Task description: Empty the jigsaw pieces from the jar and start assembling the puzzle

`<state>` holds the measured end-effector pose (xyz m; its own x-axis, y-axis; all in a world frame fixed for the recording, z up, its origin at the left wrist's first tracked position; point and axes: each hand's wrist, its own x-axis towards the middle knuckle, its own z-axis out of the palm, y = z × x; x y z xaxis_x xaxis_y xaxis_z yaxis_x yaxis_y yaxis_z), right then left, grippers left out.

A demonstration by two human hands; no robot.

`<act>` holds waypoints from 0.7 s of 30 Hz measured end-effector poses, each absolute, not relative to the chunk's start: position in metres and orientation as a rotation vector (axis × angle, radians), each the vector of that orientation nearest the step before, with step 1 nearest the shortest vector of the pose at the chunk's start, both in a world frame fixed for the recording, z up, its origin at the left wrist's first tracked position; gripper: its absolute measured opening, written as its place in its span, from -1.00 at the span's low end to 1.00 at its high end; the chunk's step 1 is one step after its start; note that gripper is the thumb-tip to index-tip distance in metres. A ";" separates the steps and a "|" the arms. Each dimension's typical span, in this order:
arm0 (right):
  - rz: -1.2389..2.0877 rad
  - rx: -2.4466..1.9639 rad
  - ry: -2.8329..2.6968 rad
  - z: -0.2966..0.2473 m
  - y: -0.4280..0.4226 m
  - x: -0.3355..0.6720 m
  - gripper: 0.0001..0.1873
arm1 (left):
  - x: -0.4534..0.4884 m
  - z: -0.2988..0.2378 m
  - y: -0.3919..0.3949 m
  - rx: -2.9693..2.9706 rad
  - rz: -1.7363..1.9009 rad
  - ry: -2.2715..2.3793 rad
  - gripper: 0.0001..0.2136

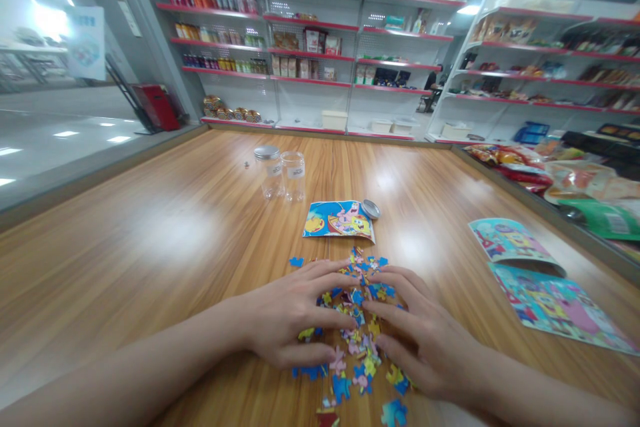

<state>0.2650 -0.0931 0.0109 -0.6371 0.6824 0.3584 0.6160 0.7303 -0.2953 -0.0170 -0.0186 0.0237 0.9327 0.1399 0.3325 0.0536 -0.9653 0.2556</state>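
A heap of several small colourful puzzle pieces [356, 307] lies on the wooden table [165, 240] in front of me. My left hand [293, 317] rests flat on the left side of the heap, fingers spread. From the right, my right hand [420, 333] lies on the heap, its fingers stretched out over the pieces. The fingertips of both hands almost meet over the middle. Neither hand grips a piece. A cartoon picture card [339, 219] lies just beyond the heap.
Two clear jars stand further back, one with a metal lid [271, 171], one open [293, 176]. A loose lid [371, 209] sits by the card. Two more picture sheets [510, 243] [560, 307] lie at right. Snack bags [575, 180] and store shelves [310, 47] lie beyond.
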 end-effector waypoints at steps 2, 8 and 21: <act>0.190 -0.999 -2.503 0.011 -0.093 0.265 -0.48 | -0.016 0.024 -0.019 2.845 0.533 0.134 -0.62; 0.173 -1.054 -2.538 0.010 -0.094 0.266 -0.47 | -0.013 0.024 -0.020 2.804 0.551 0.098 -0.59; 0.174 -1.038 -2.505 0.007 -0.093 0.268 -0.45 | -0.014 0.020 -0.018 2.825 0.567 0.169 -0.57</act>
<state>0.2685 -0.0934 0.0074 -0.6326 0.6994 0.3328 0.6467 0.7134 -0.2700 -0.0137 -0.0182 0.0195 0.9175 0.1619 0.3633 0.0629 -0.9610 0.2694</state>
